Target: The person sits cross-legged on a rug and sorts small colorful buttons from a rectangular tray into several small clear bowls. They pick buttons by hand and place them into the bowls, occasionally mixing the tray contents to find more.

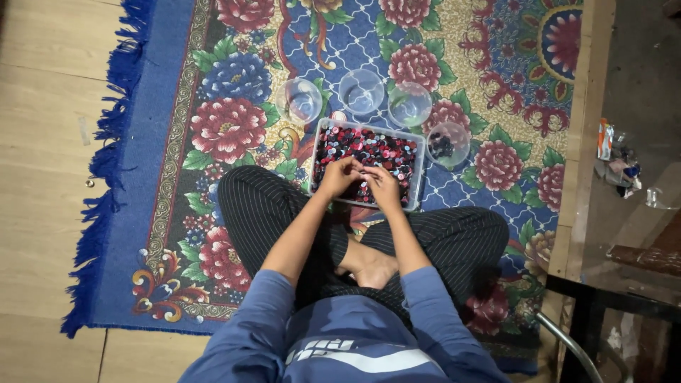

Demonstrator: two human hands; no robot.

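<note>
A clear plastic tray (418, 145) full of small red, black and pale round pieces (369, 145) sits on the carpet in front of my crossed legs. My left hand (339, 175) and my right hand (383, 186) both rest inside the tray near its front edge, fingers curled into the pieces. Whether either hand pinches a piece is too small to tell. Beyond the tray stand several clear round bowls: three look empty (299, 99) (361, 90) (409, 104), and the one at the right (447, 144) holds some dark pieces.
I sit cross-legged on a blue floral carpet (234, 128) with a fringed left edge. Pale wood floor (42, 142) lies to the left. A glass table with a wooden frame (589, 142), bearing small clutter (616, 156), stands at the right.
</note>
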